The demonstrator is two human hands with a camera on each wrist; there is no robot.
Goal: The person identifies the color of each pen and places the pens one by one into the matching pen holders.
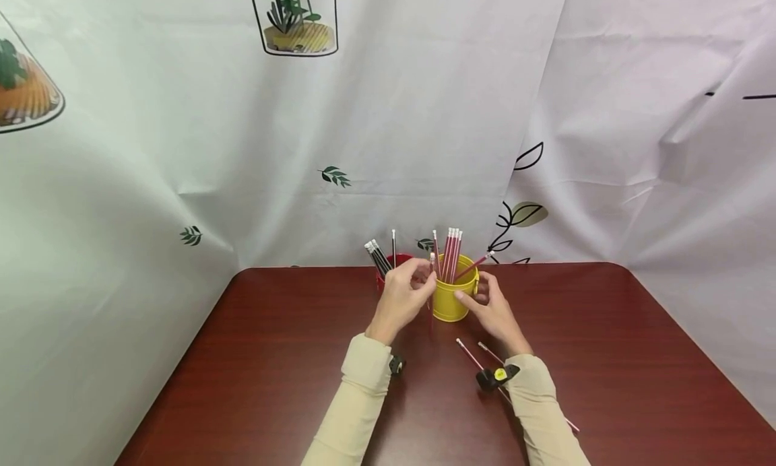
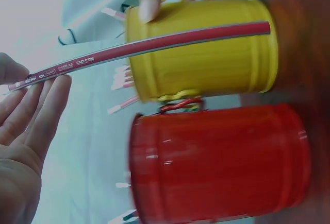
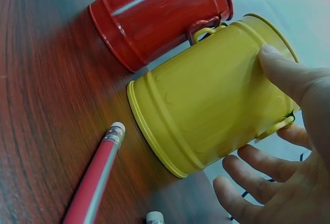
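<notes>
My left hand (image 1: 402, 293) pinches a red pencil (image 2: 170, 42) near its upper end, between thumb and fingertips. The pencil hangs upright in front of the yellow bucket (image 1: 448, 308), white eraser end up. Around the bucket's right side is my right hand (image 1: 494, 312), its thumb (image 3: 286, 69) on the wall near the rim and its fingers by the side handle. Several red pencils (image 1: 451, 257) stand in the yellow bucket, one leaning far right. Close on its left stands a red bucket (image 2: 221, 162) with several black pencils (image 1: 379, 258), partly hidden behind my left hand in the head view.
Red pencils (image 1: 469, 353) lie on the dark red-brown table (image 1: 267, 378) beside and under my right forearm. A white printed cloth (image 1: 424, 116) hangs just behind the table's back edge. Each wrist wears a small black camera.
</notes>
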